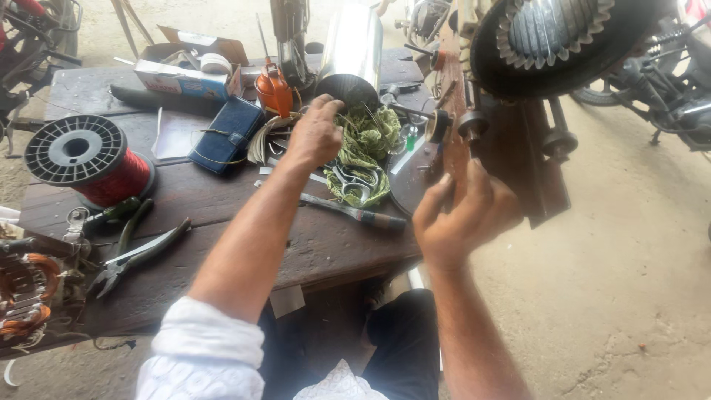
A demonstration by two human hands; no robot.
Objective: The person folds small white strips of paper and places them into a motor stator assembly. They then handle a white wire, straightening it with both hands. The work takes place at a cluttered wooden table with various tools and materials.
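Head view: scissors (355, 180) beside green cloth (368, 141)

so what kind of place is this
Likely an electric motor rewinding or repair workshop: a spool of red copper wire and pliers lie on a worn wooden bench, with a toothed stator core mounted at the right.

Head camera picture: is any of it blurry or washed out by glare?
Head view: the right hand looks soft, slightly smeared; the metal cylinder shows a bright glare streak; the sandy ground at top is washed out; the red spool and pliers stay fairly sharp.
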